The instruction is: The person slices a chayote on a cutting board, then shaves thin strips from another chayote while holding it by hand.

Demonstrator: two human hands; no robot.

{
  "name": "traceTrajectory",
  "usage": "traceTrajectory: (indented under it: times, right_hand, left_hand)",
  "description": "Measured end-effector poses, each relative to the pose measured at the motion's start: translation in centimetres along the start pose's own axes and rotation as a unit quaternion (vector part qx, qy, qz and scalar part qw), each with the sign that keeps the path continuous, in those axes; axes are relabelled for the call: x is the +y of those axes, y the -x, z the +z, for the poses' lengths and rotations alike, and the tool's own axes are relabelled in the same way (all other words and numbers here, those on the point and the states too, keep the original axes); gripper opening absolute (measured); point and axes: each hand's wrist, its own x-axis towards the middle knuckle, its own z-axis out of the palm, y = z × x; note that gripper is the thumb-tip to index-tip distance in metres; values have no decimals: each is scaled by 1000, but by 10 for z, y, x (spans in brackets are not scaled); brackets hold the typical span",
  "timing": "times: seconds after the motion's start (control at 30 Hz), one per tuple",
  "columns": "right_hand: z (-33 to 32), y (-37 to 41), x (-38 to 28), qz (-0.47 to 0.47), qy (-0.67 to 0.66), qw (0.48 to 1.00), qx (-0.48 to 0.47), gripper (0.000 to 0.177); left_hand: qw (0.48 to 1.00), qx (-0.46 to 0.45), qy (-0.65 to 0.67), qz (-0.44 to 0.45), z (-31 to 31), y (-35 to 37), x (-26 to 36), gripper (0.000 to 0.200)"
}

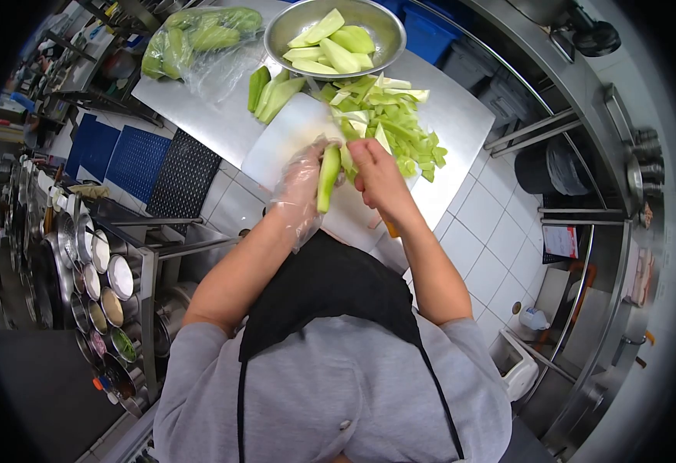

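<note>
A clear plastic glove covers my left hand (301, 181), whose fingers are wrapped round a long pale green vegetable piece (328, 179) above the white cutting board (288, 139). Just right of it my bare right hand (378, 176) is closed; an orange-yellow handle (392, 229) shows below the palm, and the tool's other end is hard to make out. Green peelings (399, 127) lie heaped beyond and right of my hands. Several unpeeled-looking pieces (276, 96) lie at the board's far edge. Behind them a metal bowl (394, 38) holds several pale green pieces (334, 48).
The steel table (461, 116) carries a clear plastic bag of green vegetables (199, 38) at its far left. Left of me is a rack with several small containers (120, 278). A black bin (535, 170) and metal shelving stand right. Blue crates (429, 35) are beyond the table.
</note>
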Motion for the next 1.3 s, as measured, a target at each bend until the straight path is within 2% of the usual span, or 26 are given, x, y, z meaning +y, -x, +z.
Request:
traceTrajectory:
  times: [0.07, 0.1, 0.2, 0.33, 0.43, 0.5, 0.57, 0.6, 0.63, 0.67, 0.77, 0.87, 1.03, 1.13, 1.23, 1.3]
  right_hand:
    - [-15, 5, -17, 156, -171, 969, -80, 72]
    - [-19, 6, -21, 189, -208, 955, -92, 78]
    - [-35, 7, -18, 236, -321, 906, -145, 83]
    - [-36, 11, -18, 213, -233, 943, -105, 85]
    - [-26, 25, -22, 143, -89, 985, -39, 77]
    - [-19, 39, -22, 64, -31, 997, -27, 63]
    - [-12, 53, -14, -20, 24, 999, -26, 53]
    - [-9, 62, -17, -64, 85, 994, -21, 56]
    - [-5, 72, -25, -109, 145, 983, -15, 60]
    - [-3, 78, -30, -153, 205, 967, -9, 63]
    - [4, 88, -33, -200, 256, 946, 0, 76]
    - [5, 88, -33, -234, 322, 917, 24, 81]
    - [5, 85, -26, -236, 319, 917, 26, 82]
    - [6, 87, -25, -235, 314, 919, 23, 82]
    - [8, 87, -25, -233, 310, 921, 30, 81]
    - [11, 88, -28, -215, 310, 926, 31, 80]
  left_hand:
    - [993, 3, 112, -39, -5, -1, 9, 30]
    - [984, 5, 168, -58, -6, -1, 13, 30]
    - [984, 14, 172, -29, -4, -1, 24, 33]
    - [986, -9, 163, -30, -2, -1, 36, 33]
    - [981, -65, 180, -26, -22, -21, 36, 35]
    - [976, -117, 186, -5, -31, -31, 35, 34]
    - [985, 7, 167, 52, 2, -11, 46, 35]
    - [982, 69, 156, 79, 14, -3, 49, 35]
    - [983, 56, 168, 53, 8, -6, 51, 36]
    - [987, -16, 158, 35, -4, -12, 52, 36]
    - [989, -47, 136, 40, 4, 2, 62, 33]
    - [991, -63, 106, 55, 14, 15, 71, 32]
    - [989, -102, 104, 28, 17, 19, 77, 31]
    - [994, -26, 43, 94, 40, 48, 79, 29]
    - [993, -4, 14, 114, 43, 50, 79, 27]
    - [994, -37, 76, 69, 28, 29, 74, 26]
